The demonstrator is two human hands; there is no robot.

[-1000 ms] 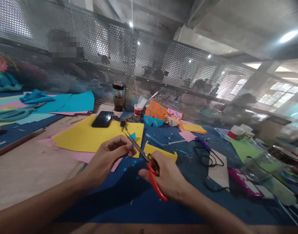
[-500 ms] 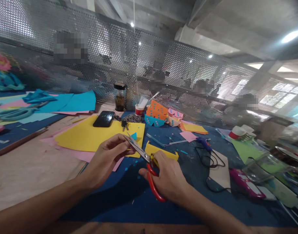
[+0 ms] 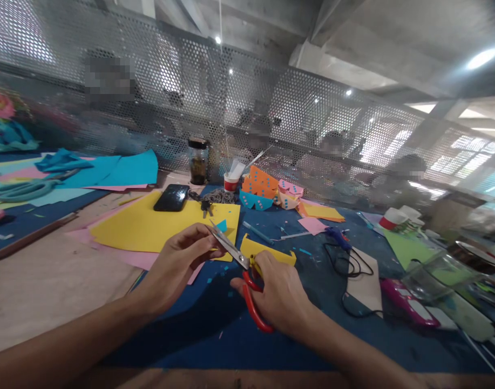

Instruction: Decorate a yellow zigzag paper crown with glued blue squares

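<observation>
Scissors with red handles and some yellow near the pivot are gripped in my right hand, fingers wrapped round the handles. Their blades point up and left, only slightly apart, and lie across the fingertips of my left hand. That hand is closed in a pinch; what it holds is hidden behind the fingers and blades. Just beyond the blades shows a small blue paper piece; I cannot tell whether it is held or lies on the yellow sheet. A bent yellow strip lies behind my right hand.
A phone and keys rest on the yellow sheet. Farther back stand a bottle, a paper cup and dotted paper shapes. To the right are a corded blue glue gun and a clear jar.
The view has shifted very slightly. Both hands and the scissors keep almost the same pose, and I see no clear change in the blades.
</observation>
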